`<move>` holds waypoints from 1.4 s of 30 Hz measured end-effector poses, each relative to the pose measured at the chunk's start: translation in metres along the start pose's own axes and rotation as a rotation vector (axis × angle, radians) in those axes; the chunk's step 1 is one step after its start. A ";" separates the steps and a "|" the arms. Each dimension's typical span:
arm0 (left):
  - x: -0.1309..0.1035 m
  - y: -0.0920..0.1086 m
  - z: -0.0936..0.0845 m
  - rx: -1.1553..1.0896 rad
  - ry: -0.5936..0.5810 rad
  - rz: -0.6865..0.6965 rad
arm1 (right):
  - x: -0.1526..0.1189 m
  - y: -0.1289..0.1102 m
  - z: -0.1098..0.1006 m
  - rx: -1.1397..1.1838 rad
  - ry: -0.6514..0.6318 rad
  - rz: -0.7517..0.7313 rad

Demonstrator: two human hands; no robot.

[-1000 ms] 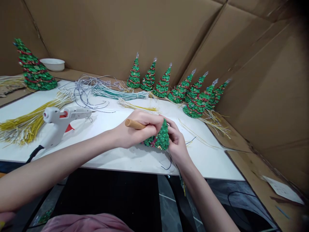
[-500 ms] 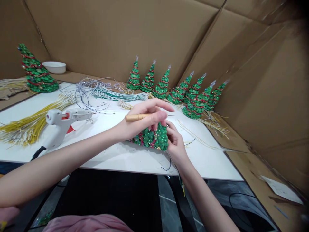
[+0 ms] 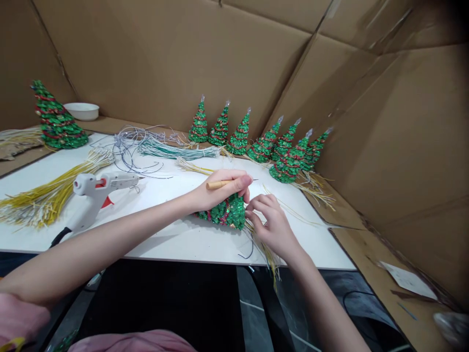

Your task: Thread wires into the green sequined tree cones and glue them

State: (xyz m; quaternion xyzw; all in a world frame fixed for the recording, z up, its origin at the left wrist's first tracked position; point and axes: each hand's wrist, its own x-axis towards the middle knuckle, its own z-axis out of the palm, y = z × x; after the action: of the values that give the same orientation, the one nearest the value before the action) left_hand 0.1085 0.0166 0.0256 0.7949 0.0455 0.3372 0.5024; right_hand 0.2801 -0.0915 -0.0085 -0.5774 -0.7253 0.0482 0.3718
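Note:
A small glittery green Christmas tree [image 3: 232, 215] with red garland lies on its side on the white board, its base facing right. My left hand [image 3: 222, 191] is closed around a wooden-handled awl [image 3: 216, 185], the thin metal tip pointing right; the same hand rests over the tree's upper side. My right hand [image 3: 273, 222] is at the base, thumb and fingers pinched together beside the tree's open end. What they grip there is too small to make out. Yellow and white wires [image 3: 270, 258] come from the base, pass under my right hand and hang over the board's front edge.
A white glue gun [image 3: 90, 195] stands at left beside a bundle of yellow wires [image 3: 54, 190]. Green-white wires [image 3: 179, 149] lie behind. Several finished-looking trees [image 3: 240, 134] line the cardboard wall [image 3: 164, 58]; another tree [image 3: 58, 122] and a white bowl [image 3: 83, 111] stand far left.
My right hand has drawn back from the tree's base and its fingers now pinch beside it. The yellow wires show more at the board's edge. My left hand has closed more around the awl.

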 end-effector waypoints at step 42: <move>0.000 0.005 0.000 0.088 -0.033 0.006 | 0.008 -0.027 0.028 1.022 0.344 0.161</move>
State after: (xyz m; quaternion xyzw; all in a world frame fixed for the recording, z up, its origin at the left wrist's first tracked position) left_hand 0.1073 0.0141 0.0292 0.8219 0.0497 0.3233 0.4664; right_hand 0.2414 -0.0831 -0.0114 -0.3764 -0.4918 0.3277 0.7135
